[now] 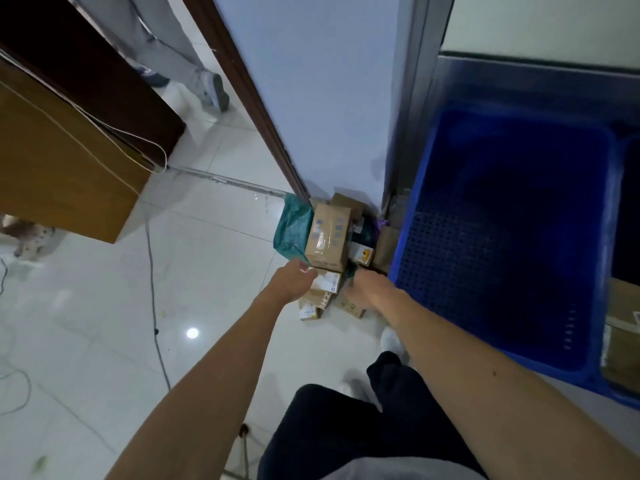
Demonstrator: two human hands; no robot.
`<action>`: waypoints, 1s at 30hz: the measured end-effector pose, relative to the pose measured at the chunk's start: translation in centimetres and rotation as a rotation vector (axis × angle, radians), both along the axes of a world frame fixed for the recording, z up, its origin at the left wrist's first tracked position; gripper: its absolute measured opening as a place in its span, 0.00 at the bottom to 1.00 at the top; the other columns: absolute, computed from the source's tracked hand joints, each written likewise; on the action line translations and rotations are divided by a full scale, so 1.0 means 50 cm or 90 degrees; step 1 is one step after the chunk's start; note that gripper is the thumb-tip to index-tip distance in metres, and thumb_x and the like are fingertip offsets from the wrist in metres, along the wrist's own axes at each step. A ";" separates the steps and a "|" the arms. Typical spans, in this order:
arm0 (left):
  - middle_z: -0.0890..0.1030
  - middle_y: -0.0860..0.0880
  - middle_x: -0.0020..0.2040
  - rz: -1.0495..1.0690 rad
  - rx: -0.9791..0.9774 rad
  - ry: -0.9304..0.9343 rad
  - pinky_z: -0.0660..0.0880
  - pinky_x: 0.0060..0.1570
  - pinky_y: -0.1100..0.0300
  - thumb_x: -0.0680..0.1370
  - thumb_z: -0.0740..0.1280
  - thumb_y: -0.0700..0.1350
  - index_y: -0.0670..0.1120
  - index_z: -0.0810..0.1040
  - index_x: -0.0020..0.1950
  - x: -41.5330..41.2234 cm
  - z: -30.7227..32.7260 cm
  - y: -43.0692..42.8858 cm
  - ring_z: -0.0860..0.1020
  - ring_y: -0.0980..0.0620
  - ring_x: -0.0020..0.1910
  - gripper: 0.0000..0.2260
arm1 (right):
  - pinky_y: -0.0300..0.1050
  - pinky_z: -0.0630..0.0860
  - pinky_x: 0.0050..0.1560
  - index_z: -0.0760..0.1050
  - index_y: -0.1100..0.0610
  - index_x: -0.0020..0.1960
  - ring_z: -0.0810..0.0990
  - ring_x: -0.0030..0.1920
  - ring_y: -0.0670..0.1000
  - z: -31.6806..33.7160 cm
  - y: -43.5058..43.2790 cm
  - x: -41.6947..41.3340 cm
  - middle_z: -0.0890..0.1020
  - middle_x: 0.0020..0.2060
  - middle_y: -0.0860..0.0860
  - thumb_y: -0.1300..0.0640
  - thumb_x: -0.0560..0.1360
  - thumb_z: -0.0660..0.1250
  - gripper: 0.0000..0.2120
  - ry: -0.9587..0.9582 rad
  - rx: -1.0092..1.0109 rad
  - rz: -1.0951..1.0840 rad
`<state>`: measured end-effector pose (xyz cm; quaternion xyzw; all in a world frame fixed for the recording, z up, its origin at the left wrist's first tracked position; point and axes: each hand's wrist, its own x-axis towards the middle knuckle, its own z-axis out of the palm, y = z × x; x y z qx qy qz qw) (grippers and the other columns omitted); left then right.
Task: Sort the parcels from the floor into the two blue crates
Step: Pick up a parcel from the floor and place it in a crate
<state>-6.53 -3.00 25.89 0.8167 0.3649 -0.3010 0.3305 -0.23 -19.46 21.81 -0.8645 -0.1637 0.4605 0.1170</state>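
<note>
Two arms reach down: left grip (296,278) pinches a white-labelled box (327,281) among parcels (329,237) heaped on the floor; right grip (367,289) is blurred, so I cannot tell its hold; all lie just left of the blue crate (502,237).

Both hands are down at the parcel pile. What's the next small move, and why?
Probably close both hands on the white-labelled box and lift it. The left hand is at its edge, the right hand, blurred, is beside it, and the near blue crate looks empty next to the pile.
</note>
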 end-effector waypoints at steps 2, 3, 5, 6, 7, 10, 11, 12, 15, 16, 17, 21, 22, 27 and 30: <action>0.74 0.46 0.71 0.012 -0.024 0.001 0.69 0.62 0.53 0.81 0.60 0.55 0.47 0.70 0.73 0.022 -0.032 0.029 0.73 0.45 0.67 0.22 | 0.51 0.76 0.53 0.72 0.59 0.67 0.78 0.57 0.59 -0.021 0.031 0.026 0.78 0.61 0.57 0.46 0.80 0.57 0.22 0.002 -0.012 0.001; 0.74 0.47 0.72 0.013 -0.038 0.001 0.69 0.64 0.52 0.81 0.60 0.55 0.47 0.70 0.73 0.033 -0.050 0.043 0.73 0.45 0.68 0.22 | 0.50 0.75 0.51 0.71 0.60 0.67 0.78 0.57 0.59 -0.031 0.046 0.039 0.78 0.61 0.58 0.47 0.81 0.57 0.22 0.006 -0.017 -0.001; 0.74 0.47 0.71 0.008 -0.060 -0.001 0.69 0.66 0.51 0.82 0.59 0.55 0.46 0.69 0.74 0.060 -0.081 0.067 0.72 0.44 0.69 0.23 | 0.50 0.73 0.49 0.69 0.60 0.68 0.77 0.58 0.60 -0.054 0.075 0.059 0.77 0.62 0.59 0.48 0.81 0.58 0.21 0.019 -0.031 -0.012; 0.74 0.46 0.70 0.000 -0.068 0.006 0.68 0.66 0.51 0.82 0.59 0.54 0.45 0.70 0.74 0.075 -0.098 0.081 0.72 0.44 0.69 0.22 | 0.50 0.73 0.48 0.69 0.60 0.68 0.77 0.58 0.60 -0.069 0.087 0.068 0.77 0.62 0.59 0.48 0.81 0.58 0.21 0.024 -0.036 -0.017; 0.74 0.46 0.69 -0.004 -0.078 0.013 0.68 0.66 0.51 0.82 0.59 0.53 0.45 0.70 0.74 0.089 -0.122 0.096 0.72 0.43 0.68 0.22 | 0.50 0.72 0.48 0.69 0.60 0.68 0.77 0.57 0.59 -0.088 0.099 0.075 0.77 0.61 0.59 0.49 0.81 0.58 0.21 0.027 -0.039 -0.030; 0.73 0.46 0.71 0.001 -0.111 0.026 0.68 0.69 0.49 0.80 0.62 0.53 0.47 0.69 0.74 0.126 -0.216 0.152 0.72 0.43 0.69 0.24 | 0.48 0.72 0.44 0.74 0.59 0.59 0.78 0.50 0.56 -0.165 0.128 0.086 0.80 0.54 0.57 0.50 0.80 0.60 0.15 0.041 -0.039 -0.101; 0.74 0.46 0.71 0.001 -0.123 0.031 0.69 0.69 0.49 0.80 0.63 0.52 0.47 0.69 0.74 0.136 -0.254 0.172 0.73 0.44 0.68 0.24 | 0.47 0.72 0.43 0.74 0.59 0.54 0.78 0.48 0.56 -0.197 0.138 0.087 0.80 0.51 0.56 0.49 0.80 0.60 0.13 0.049 -0.038 -0.130; 0.75 0.47 0.69 -0.006 -0.137 0.034 0.70 0.67 0.50 0.80 0.63 0.51 0.47 0.69 0.74 0.145 -0.286 0.189 0.75 0.46 0.65 0.23 | 0.46 0.71 0.42 0.73 0.58 0.50 0.78 0.47 0.55 -0.231 0.149 0.089 0.79 0.48 0.55 0.49 0.81 0.61 0.12 0.061 -0.038 -0.150; 0.82 0.50 0.56 -0.007 -0.161 0.042 0.76 0.58 0.53 0.77 0.64 0.51 0.47 0.72 0.70 0.167 -0.423 0.245 0.80 0.51 0.51 0.22 | 0.45 0.70 0.39 0.69 0.58 0.43 0.77 0.44 0.54 -0.331 0.185 0.095 0.76 0.43 0.53 0.47 0.81 0.61 0.14 0.088 -0.051 -0.210; 0.82 0.48 0.55 0.010 -0.163 0.049 0.77 0.58 0.53 0.75 0.65 0.51 0.46 0.73 0.67 0.174 -0.464 0.261 0.80 0.50 0.50 0.21 | 0.45 0.69 0.37 0.69 0.57 0.43 0.76 0.42 0.53 -0.363 0.200 0.098 0.77 0.42 0.53 0.48 0.81 0.61 0.14 0.095 -0.056 -0.232; 0.82 0.47 0.56 0.034 -0.170 0.043 0.76 0.60 0.52 0.75 0.65 0.50 0.45 0.75 0.64 0.180 -0.501 0.275 0.80 0.47 0.52 0.19 | 0.45 0.70 0.38 0.70 0.58 0.45 0.76 0.42 0.52 -0.391 0.215 0.104 0.77 0.43 0.53 0.47 0.80 0.61 0.13 0.103 -0.058 -0.256; 0.81 0.47 0.49 0.080 -0.182 0.008 0.75 0.51 0.54 0.79 0.63 0.44 0.41 0.76 0.59 0.206 -0.605 0.299 0.78 0.48 0.47 0.11 | 0.50 0.75 0.54 0.65 0.57 0.71 0.77 0.57 0.59 -0.509 0.271 0.136 0.77 0.61 0.57 0.45 0.79 0.61 0.26 0.115 -0.033 -0.379; 0.80 0.49 0.45 0.073 -0.180 0.007 0.74 0.45 0.56 0.79 0.63 0.44 0.39 0.76 0.56 0.213 -0.632 0.301 0.77 0.50 0.43 0.11 | 0.52 0.75 0.58 0.62 0.56 0.74 0.76 0.60 0.59 -0.533 0.284 0.148 0.76 0.64 0.56 0.44 0.78 0.62 0.29 0.114 -0.022 -0.410; 0.82 0.49 0.51 0.115 -0.229 0.014 0.75 0.48 0.57 0.73 0.65 0.49 0.45 0.77 0.61 0.230 -0.742 0.297 0.79 0.51 0.49 0.18 | 0.47 0.70 0.52 0.63 0.47 0.75 0.75 0.62 0.55 -0.619 0.309 0.185 0.75 0.65 0.50 0.47 0.75 0.64 0.29 0.135 0.038 -0.521; 0.80 0.52 0.47 0.188 -0.256 -0.001 0.70 0.40 0.62 0.78 0.66 0.44 0.48 0.75 0.59 0.241 -0.754 0.287 0.76 0.56 0.44 0.10 | 0.46 0.71 0.51 0.65 0.44 0.73 0.76 0.59 0.53 -0.633 0.302 0.179 0.77 0.62 0.48 0.48 0.76 0.65 0.26 0.129 0.076 -0.526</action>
